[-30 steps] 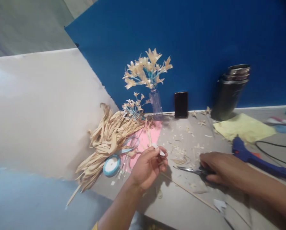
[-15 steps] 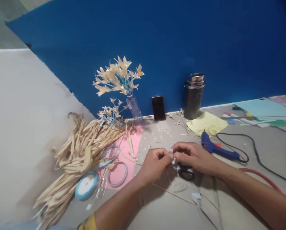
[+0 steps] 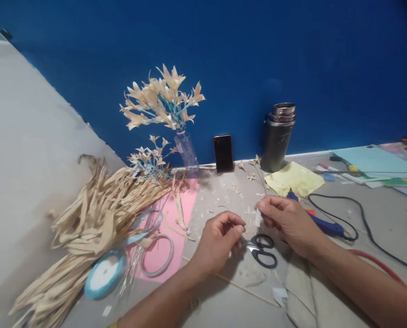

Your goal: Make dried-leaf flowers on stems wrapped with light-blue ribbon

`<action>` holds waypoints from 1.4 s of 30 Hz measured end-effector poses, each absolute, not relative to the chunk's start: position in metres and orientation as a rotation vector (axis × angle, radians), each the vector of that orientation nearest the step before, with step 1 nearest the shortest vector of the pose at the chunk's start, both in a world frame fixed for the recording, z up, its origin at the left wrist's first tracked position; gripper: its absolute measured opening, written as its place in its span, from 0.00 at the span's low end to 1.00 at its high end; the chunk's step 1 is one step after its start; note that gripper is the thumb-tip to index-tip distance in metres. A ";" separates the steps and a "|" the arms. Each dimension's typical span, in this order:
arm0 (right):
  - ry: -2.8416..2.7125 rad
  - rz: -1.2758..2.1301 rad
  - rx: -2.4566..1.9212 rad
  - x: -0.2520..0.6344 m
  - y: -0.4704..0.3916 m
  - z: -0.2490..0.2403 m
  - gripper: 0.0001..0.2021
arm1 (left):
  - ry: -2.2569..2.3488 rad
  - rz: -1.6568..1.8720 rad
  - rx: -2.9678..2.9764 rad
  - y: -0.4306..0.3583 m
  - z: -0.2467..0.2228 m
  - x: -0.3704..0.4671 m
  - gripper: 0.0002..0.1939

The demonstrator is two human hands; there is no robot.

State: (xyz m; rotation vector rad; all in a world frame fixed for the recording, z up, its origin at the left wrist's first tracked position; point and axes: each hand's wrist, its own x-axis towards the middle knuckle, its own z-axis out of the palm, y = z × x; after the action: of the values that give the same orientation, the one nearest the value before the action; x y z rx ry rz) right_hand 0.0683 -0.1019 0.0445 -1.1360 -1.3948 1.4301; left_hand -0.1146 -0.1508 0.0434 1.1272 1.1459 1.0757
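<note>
Strip [image 3: 258, 217] in right hand [image 3: 290, 223] points down, long axis seemingly near-upright.

- We can read no words, brands, numbers or signs here.
- On the dark flask [image 3: 277, 143] we see pale marks, too small and blurred for us to make out as lettering.

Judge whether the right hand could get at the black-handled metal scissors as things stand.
Probably yes: the scissors lie close by the right hand with both handle loops uncovered, though its fingers hold a small white strip.
</note>
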 end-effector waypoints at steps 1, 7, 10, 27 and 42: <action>-1.417 1.440 -1.136 0.068 -0.103 0.045 0.20 | 1.126 1.096 1.093 -0.150 0.045 -0.114 0.15; -1.515 1.359 -1.112 0.065 -0.113 0.050 0.20 | 1.074 1.090 1.048 -0.146 0.055 -0.095 0.15; -1.401 1.563 -0.995 0.065 -0.112 0.045 0.21 | 1.043 1.086 0.971 -0.144 0.055 -0.090 0.17; -1.539 1.294 -1.103 0.065 -0.112 0.055 0.16 | 1.111 1.065 0.959 -0.147 0.043 -0.096 0.19; -1.494 1.686 -1.053 0.069 -0.114 0.047 0.16 | 1.049 1.216 1.017 -0.149 0.050 -0.106 0.10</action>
State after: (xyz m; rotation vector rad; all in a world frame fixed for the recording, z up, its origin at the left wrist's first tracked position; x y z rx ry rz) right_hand 0.0686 -0.1144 0.0469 -1.0532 -1.4938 1.6857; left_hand -0.1056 -0.1492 0.0505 1.0165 1.0490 1.2161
